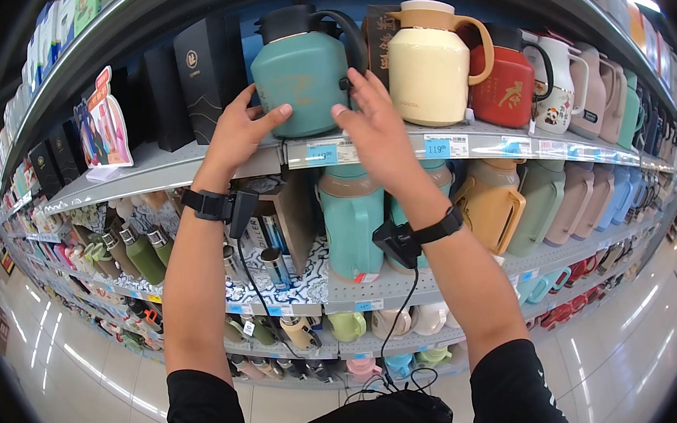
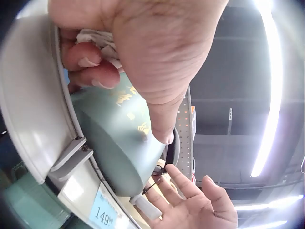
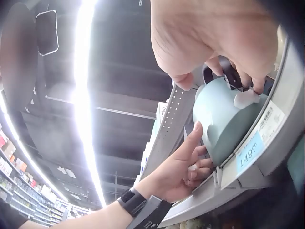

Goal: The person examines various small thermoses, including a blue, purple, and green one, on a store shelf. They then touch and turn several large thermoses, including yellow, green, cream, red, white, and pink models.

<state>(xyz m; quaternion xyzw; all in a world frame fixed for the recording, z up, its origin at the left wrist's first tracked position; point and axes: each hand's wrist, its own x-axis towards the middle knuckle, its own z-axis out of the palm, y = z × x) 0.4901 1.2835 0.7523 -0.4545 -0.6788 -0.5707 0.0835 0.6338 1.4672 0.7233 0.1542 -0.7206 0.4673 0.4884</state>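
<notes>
A teal insulated jug (image 1: 299, 81) with a black lid and handle stands at the front edge of the upper shelf, gold writing on its side. My left hand (image 1: 237, 133) is at the jug's left side, thumb towards its front. Its curled fingers hold a crumpled white tissue (image 2: 97, 37), seen in the left wrist view. My right hand (image 1: 380, 131) is at the jug's right, its fingers extended beside the black handle (image 1: 356, 42). By those fingers hangs a small white tag (image 3: 246, 98).
To the right stand a cream jug (image 1: 429, 71) and a red jug (image 1: 503, 85). Black boxes (image 1: 206, 78) and a cardboard display (image 1: 108, 126) are on the left. A 149 price label (image 2: 102, 210) sits on the shelf edge. More flasks (image 1: 350, 220) fill the shelf below.
</notes>
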